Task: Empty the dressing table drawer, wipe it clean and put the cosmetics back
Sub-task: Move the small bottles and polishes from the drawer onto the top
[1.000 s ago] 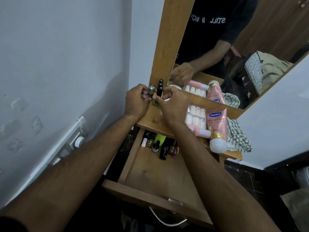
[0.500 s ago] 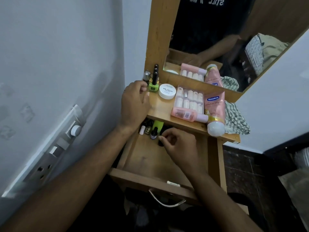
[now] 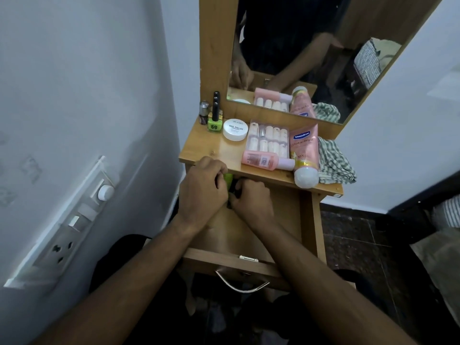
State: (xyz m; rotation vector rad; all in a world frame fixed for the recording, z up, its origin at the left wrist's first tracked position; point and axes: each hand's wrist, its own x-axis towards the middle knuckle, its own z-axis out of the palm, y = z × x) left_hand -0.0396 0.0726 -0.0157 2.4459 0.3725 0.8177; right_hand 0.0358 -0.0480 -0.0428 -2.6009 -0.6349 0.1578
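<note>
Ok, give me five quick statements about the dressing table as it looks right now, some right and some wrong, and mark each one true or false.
1. The drawer is pulled open. True.
2. Both hands are down at the back of the drawer. True: the left hand and the right hand meet there around small items, one of them green.
3. The Vaseline tube stands upright on its cap. False: it lies flat on the shelf.
4. The green nail polish bottle stands left of the white round tin. True.
5. The checked cloth lies inside the drawer. False: it sits at the shelf's right end, beside the tube.
</note>
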